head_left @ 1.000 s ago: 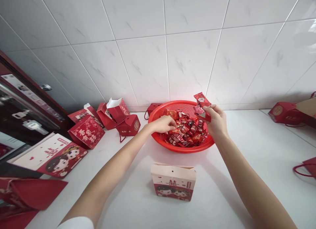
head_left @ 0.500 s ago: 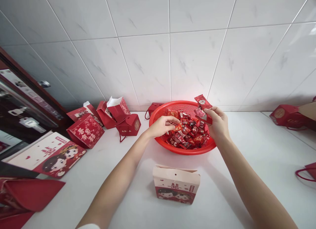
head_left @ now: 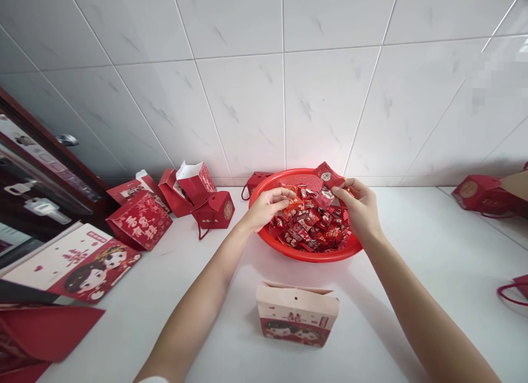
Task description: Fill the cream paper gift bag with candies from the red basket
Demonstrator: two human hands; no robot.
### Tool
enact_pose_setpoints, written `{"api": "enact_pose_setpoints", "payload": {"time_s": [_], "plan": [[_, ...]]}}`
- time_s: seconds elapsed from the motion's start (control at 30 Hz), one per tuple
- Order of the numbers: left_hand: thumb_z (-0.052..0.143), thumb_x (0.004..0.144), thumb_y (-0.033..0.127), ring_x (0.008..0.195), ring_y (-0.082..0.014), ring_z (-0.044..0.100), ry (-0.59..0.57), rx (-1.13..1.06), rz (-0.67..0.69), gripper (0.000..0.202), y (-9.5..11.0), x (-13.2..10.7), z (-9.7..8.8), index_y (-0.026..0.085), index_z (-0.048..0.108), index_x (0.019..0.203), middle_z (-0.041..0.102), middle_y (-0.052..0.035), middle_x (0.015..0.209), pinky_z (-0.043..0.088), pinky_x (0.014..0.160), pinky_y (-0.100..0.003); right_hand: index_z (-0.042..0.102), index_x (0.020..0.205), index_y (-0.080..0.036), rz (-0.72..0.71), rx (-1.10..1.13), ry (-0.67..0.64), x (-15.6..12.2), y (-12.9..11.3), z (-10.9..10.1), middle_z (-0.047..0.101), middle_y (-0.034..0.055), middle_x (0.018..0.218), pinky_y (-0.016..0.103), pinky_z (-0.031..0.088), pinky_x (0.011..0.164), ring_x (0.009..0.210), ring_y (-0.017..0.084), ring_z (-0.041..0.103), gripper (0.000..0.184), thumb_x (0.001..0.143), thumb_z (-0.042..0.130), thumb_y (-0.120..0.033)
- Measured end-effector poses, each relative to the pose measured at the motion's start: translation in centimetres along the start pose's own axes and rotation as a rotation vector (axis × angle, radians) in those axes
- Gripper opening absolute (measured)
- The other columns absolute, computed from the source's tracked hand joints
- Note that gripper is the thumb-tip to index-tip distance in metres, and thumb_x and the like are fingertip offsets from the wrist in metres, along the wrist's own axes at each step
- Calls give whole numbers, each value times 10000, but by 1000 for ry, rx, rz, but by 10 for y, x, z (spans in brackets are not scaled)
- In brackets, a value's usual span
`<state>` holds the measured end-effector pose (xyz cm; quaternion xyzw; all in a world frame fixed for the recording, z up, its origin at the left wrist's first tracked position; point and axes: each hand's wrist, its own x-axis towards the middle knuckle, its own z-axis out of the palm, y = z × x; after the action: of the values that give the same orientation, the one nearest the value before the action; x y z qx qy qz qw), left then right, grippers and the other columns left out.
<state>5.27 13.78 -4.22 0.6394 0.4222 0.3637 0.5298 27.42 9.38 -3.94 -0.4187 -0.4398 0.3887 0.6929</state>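
Note:
A red plastic basket (head_left: 305, 257) holds many small wrapped candies (head_left: 311, 229), mostly in red and dark red wrappers. Over its left side, my left hand (head_left: 268, 208) is closed with thumb and fingertips on an orange-red wrapped candy (head_left: 292, 207). My right hand (head_left: 361, 207), above the basket's right side, pinches a larger red wrapped candy (head_left: 329, 175). A pinkish wrapper (head_left: 324, 198) shows just under it; whether the hand holds that too is unclear. In front of the basket stands a cream and red gift box (head_left: 295, 319) with a slit along its top.
Several red gift boxes (head_left: 212, 211) and a larger cream and red box (head_left: 74, 259) stand at left, beside a dark cabinet with keys (head_left: 45, 207). Another red box (head_left: 478, 195) sits at right. A white tiled wall (head_left: 322, 102) rises behind the counter.
My left hand has closed on an orange-red candy and lifted slightly. My right hand has shifted a little left with its red candy, which has tilted. The view has moved slightly.

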Motion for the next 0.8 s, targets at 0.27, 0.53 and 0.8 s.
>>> {"api": "enact_pose_setpoints", "payload": {"time_s": [0.27,0.53,0.8], "plan": [[909,660,406,900,-201,707,-41,-131,117,403,-2,-2,0,163,763,947,763,-68,980,566,877,-361,628,746,-242,-82,-136,-89,-1,3,1,669,-20,750,345,641,628,635,186,677,242,728,825,-381],[899,669,416,808,-176,688,12,-72,217,398,18,-18,-2,167,744,937,744,-52,938,565,821,-341,637,760,-241,-145,-171,-116,-2,1,3,688,-3,791,356,656,634,681,199,697,210,754,802,-370],[768,793,309,886,-166,662,-37,-84,222,313,29,-30,-5,206,721,1085,703,-32,982,533,883,-332,644,779,-245,-149,-234,-161,-4,0,3,684,-12,720,356,640,597,611,196,687,232,764,802,-415]]}}
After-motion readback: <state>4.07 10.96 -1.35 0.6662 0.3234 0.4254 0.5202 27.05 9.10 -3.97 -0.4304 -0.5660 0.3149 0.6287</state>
